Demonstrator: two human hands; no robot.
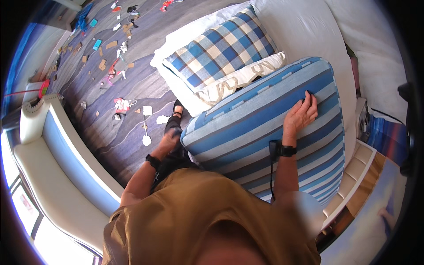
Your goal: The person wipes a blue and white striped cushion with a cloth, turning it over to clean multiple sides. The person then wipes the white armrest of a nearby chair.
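A large blue-and-grey striped cushion (258, 122) with piped edges lies tilted in front of me. My right hand (301, 112) rests on its striped face, fingers loosely bent and a little apart; I see nothing clearly held. By the cushion's near left corner is my left hand (170, 139), blurred by motion, so its grip on the corner cannot be made out. Behind the cushion's far edge lean a white pillow with a gold and black pattern (228, 87) and a blue, cream and brown checked pillow (222, 49). White cloth (304, 29) spreads beneath them.
Scraps of cardboard and paper litter the grey patterned carpet (132, 82) at left. A red-and-white paper bag (122, 105) lies there too. A cream headboard-like panel (63, 179) stands at left. To the right is a tufted cream panel (354, 165). A black cable (272, 175) hangs beside my right forearm.
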